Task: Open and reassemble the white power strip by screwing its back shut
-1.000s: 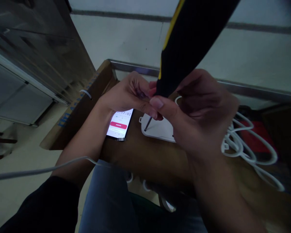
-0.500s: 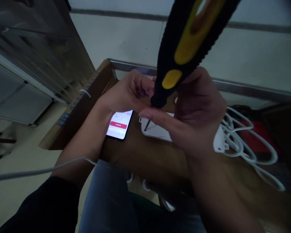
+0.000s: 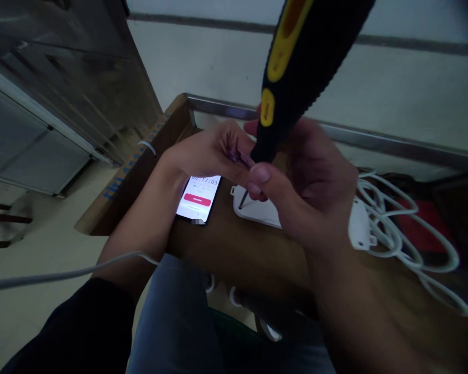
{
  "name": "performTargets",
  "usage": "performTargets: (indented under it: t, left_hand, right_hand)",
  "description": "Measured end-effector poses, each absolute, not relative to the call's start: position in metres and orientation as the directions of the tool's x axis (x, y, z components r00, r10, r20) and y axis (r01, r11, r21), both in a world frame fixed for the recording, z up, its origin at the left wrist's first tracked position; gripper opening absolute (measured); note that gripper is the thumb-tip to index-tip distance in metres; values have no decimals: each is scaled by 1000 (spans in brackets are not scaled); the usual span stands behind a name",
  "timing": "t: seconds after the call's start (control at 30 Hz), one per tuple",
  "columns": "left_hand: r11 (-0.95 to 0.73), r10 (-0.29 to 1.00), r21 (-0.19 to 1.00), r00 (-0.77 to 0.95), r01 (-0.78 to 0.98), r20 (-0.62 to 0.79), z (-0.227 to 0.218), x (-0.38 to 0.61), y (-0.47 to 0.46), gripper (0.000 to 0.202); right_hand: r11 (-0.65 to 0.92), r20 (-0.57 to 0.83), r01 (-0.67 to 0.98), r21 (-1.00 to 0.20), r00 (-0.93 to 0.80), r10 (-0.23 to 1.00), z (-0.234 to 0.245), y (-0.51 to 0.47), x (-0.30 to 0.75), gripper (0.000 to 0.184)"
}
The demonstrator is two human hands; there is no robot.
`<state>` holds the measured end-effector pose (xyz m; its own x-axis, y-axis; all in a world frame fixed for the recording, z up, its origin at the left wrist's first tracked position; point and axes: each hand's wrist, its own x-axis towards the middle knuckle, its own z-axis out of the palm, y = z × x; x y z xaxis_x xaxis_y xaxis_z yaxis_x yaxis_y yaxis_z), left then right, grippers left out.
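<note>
A large screwdriver (image 3: pixel 298 88) with a black and yellow handle slants down in front of me. Its thin shaft meets the left end of a white power strip (image 3: pixel 262 213), at a small corner hole. My right hand (image 3: pixel 315 192) is closed round the lower handle, thumb and fingertips pinching near the collar. From the left, my left hand (image 3: pixel 214 153) has its fingers curled in at the collar and upper shaft; its exact hold is partly hidden. The strip's middle is covered by my right hand, and its right end shows beyond the wrist.
A lit phone (image 3: pixel 197 200) lies under my left wrist on the brown wooden desk (image 3: pixel 218 249). Coiled white cable (image 3: pixel 390 223) and a red item (image 3: pixel 423 223) are at the right. Another cable (image 3: pixel 81 270) crosses my left forearm. A raised wooden edge (image 3: pixel 128 174) bounds the left.
The screwdriver handle has turned, its yellow inlays shifting to the left side, and it stands a little differently tilted. My right fingers have moved on the collar. The whole view has shifted slightly.
</note>
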<state>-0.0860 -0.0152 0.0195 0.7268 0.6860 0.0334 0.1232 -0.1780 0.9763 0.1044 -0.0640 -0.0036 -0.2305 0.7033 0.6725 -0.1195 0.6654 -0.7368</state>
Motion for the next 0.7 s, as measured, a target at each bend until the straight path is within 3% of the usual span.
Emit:
performTargets:
  t: [0.07,0.13,0.33,0.47,0.57,0.7]
  left_hand:
    - [-202,682,976,727,80,81,20,-84,-17,34]
    - [-241,693,969,707,44,141,22,-81,-20,28]
    - [-352,759,935,600,51,253,28,-78,-25,23]
    - [-402,737,915,602,25,307,25,-76,-26,26]
    - [-431,718,901,620,42,315,24,-74,-27,19]
    - [-418,625,909,729,11,279,27,-78,-27,17]
  right_hand:
    - [685,693,-109,-721,-116,711,-5,-62,102,46]
    - [694,697,-56,-717,-36,717,-3,-62,100,37]
    - [729,722,12,-685,-127,680,-2,-64,106,13]
    - [714,701,12,-700,-178,691,-6,-63,105,26]
    - [765,764,-20,-643,-90,639,-6,-60,101,45]
    - [775,776,-41,-630,1,631,-4,-60,100,32]
